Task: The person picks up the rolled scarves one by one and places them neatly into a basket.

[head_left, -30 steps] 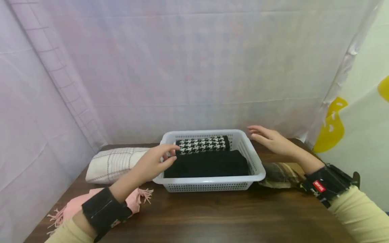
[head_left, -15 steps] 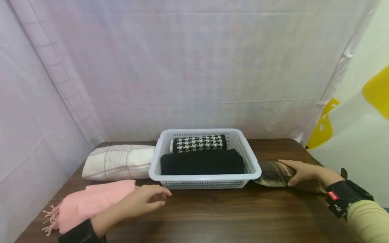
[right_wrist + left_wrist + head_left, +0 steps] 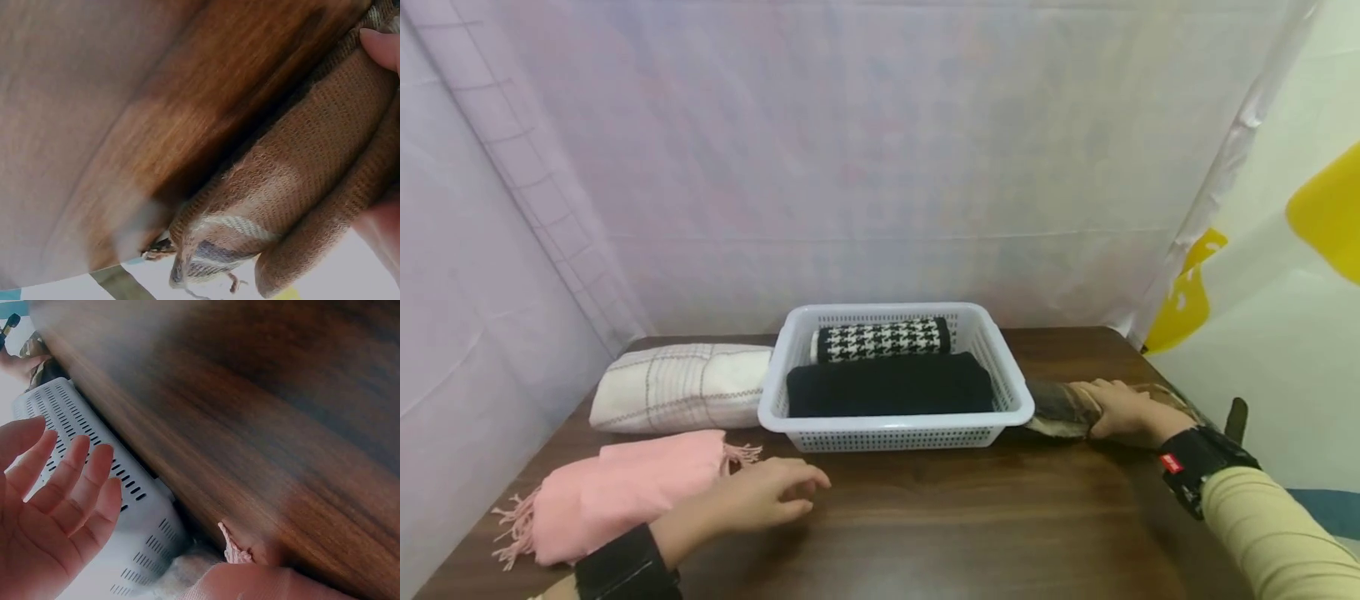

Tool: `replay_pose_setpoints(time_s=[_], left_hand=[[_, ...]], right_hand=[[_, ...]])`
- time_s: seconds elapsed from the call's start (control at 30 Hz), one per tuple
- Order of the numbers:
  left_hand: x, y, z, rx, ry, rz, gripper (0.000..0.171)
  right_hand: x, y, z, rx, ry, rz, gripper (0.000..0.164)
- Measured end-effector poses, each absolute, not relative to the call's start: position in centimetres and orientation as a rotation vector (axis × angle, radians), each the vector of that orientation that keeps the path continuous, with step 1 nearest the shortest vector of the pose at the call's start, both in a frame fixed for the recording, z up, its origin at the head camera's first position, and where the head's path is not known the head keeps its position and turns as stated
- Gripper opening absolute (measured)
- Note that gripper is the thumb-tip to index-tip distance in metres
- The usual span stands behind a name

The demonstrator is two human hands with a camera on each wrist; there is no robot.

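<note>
My right hand [image 3: 1127, 412] grips a folded brown plaid scarf [image 3: 1060, 408] lying to the right of a white plastic basket [image 3: 895, 422]. In the right wrist view the thumb [image 3: 381, 50] lies over the near edge of the scarf [image 3: 300, 169]; most of the other fingers are hidden. My left hand [image 3: 767, 496] hovers over the table by the basket's front left corner, fingers loosely bent and nothing in them. Beside it lies a folded pink fringed scarf [image 3: 632, 483]. Inside the basket sit a black folded cloth [image 3: 887, 385] and a black-and-white houndstooth roll [image 3: 883, 340].
A white checked folded cloth [image 3: 685, 387] lies against the basket's left side. Everything rests on a dark wooden table [image 3: 940, 525]. White sheeting [image 3: 880, 167] hangs behind and to the left, and a pale wall with yellow shapes [image 3: 1180, 317] stands at the right.
My right hand has come down from beside the basket's rim onto the brown plaid scarf and taken hold of it. My left hand has drawn back from the basket toward the table's front.
</note>
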State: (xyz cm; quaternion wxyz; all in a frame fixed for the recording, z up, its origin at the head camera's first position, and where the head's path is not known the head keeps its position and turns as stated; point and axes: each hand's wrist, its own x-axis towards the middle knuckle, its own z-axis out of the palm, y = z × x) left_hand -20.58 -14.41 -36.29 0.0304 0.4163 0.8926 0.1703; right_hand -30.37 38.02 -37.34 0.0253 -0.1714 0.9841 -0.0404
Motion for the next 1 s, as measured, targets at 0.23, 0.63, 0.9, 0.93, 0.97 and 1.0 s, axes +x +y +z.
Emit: replay_pose_setpoints(time_s=[0.23, 0.63, 0.9, 0.93, 0.97, 1.0], left_hand=[[-20.6, -14.3, -36.3, 1.267, 2.745, 0.455, 0.027], [-20.1, -14.0, -36.3, 1.27, 2.827, 0.398, 0.037], [-19.8, -13.6, -36.1, 1.21, 2.882, 0.429, 0.038], [-19.8, -13.6, -36.1, 1.216, 2.888, 0.441, 0.037], [-19.8, -13.5, -36.1, 1.224, 2.896, 0.442, 0.036], [-19.7, -13.5, -36.1, 1.236, 2.901, 0.445, 0.034]], right_hand=[[-29.5, 38.2, -36.8, -0.666, 3.041, -0.107, 0.074], [-26.0, 36.8, -37.0, -0.907, 2.96, -0.047, 0.077], [-23.8, 31.6, -36.7, -0.917, 2.895, 0.044, 0.079], [-23.6, 30.8, -36.5, -0.911, 2.875, 0.05, 0.079], [-23.4, 30.1, -36.3, -0.906, 2.857, 0.061, 0.08], [-23.2, 29.3, -36.1, -0.894, 2.843, 0.07, 0.079]])
